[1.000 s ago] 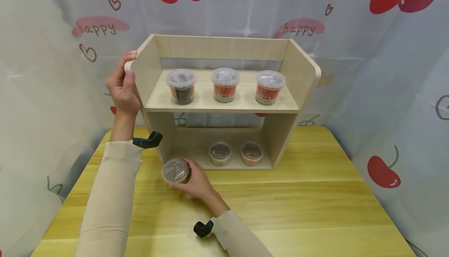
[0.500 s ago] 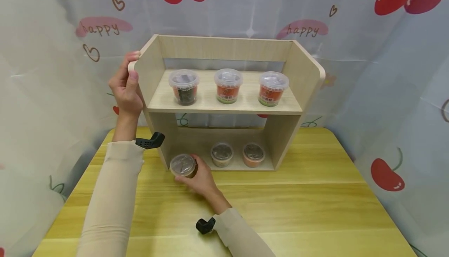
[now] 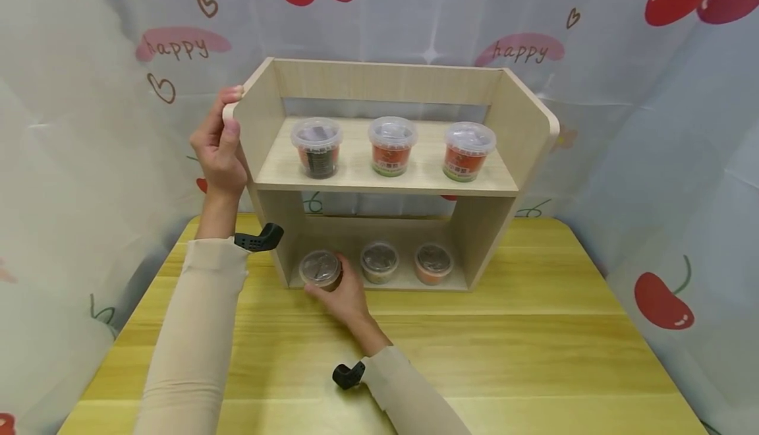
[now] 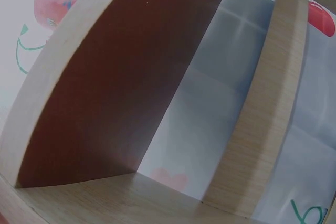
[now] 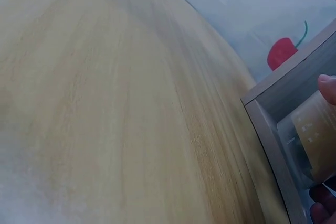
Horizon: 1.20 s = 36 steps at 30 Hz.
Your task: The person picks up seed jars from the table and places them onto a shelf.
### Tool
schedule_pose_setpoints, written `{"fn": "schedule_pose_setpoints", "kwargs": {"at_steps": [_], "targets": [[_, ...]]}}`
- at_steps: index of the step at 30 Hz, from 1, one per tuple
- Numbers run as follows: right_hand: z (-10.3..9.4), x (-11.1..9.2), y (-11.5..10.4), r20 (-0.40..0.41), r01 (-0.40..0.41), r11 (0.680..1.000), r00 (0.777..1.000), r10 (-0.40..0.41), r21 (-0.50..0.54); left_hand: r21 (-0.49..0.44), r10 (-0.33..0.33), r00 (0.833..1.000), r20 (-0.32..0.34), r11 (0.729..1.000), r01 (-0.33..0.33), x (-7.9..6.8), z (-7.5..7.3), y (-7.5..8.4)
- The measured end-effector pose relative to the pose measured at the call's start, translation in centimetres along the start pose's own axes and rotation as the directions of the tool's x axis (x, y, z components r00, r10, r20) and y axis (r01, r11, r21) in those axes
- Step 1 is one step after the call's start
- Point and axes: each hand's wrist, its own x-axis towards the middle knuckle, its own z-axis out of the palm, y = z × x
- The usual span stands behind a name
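My left hand (image 3: 219, 148) grips the upper left side panel of a pale wooden two-tier shelf (image 3: 379, 189), thumb in front and fingers behind. At the lower left compartment, my right hand (image 3: 346, 296) holds a small lidded plastic tub (image 3: 321, 269) between thumb and fingers. In the right wrist view, that clear tub (image 5: 311, 140) with a tan label sits just inside the shelf's front edge. Beside it on the lower tier stand a lidded tub with pale contents (image 3: 379, 262) and one with orange contents (image 3: 433, 263).
On the upper tier are a tub with a dark label (image 3: 317, 147) and two red-labelled tubs, one in the middle (image 3: 393, 146) and one at the right (image 3: 469, 151). The shelf stands on a yellow wooden table (image 3: 504, 356), before a cherry-printed cloth (image 3: 628, 158).
My right hand has carried the tub from in front of the shelf's left corner, right and inward onto the lower tier. My left hand keeps its grip on the panel.
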Motion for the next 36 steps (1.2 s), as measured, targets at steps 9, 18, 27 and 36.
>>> {"fn": "schedule_pose_setpoints", "kwargs": {"at_steps": [9, 18, 27, 36], "targets": [[0.4, 0.7, 0.0, -0.018, -0.029, 1.000, 0.999, 0.029, -0.003, 0.003, 0.003, 1.000, -0.005, 1.000, -0.003, 0.0, 0.4, 0.6], [0.9, 1.2, 0.3, -0.075, -0.081, 0.997, 0.994, 0.083, 0.018, -0.013, 0.018, 1.000, -0.010, 1.000, -0.018, 0.0, 0.4, 0.5], [0.9, 1.6, 0.0, -0.089, -0.067, 0.998, 0.994, 0.067, 0.006, 0.012, 0.018, 1.000, 0.014, 1.000, -0.019, 0.1, 0.4, 0.4], [1.1, 1.9, 0.3, -0.103, -0.063, 0.998, 0.993, 0.060, -0.029, 0.030, 0.030, 0.999, 0.022, 0.999, -0.030, 0.0, 0.2, 0.3]]}}
